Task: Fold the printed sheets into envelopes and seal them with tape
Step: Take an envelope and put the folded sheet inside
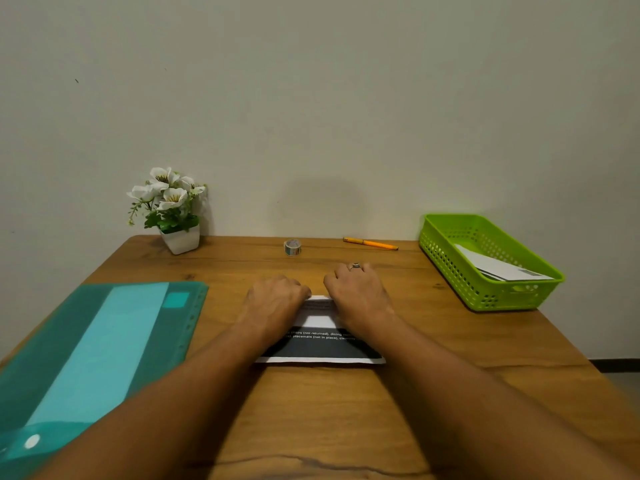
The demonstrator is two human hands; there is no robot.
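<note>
Left hand (277, 301) and right hand (356, 294) had fingers curled over printed sheet (322, 348), tape roll (292, 247) and pen (370, 243) lay beyond, green basket (485, 299) far right.

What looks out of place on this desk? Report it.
Nothing stands out. The left hand and right hand rest on the folded printed sheet on the wooden table; the small tape roll, orange pen and green plastic basket sit tidily behind.

The folder (104, 341) lies left, basket (450, 268) right, tape roll (292, 247) behind the sheet (318, 344) on the table (311, 410).
</note>
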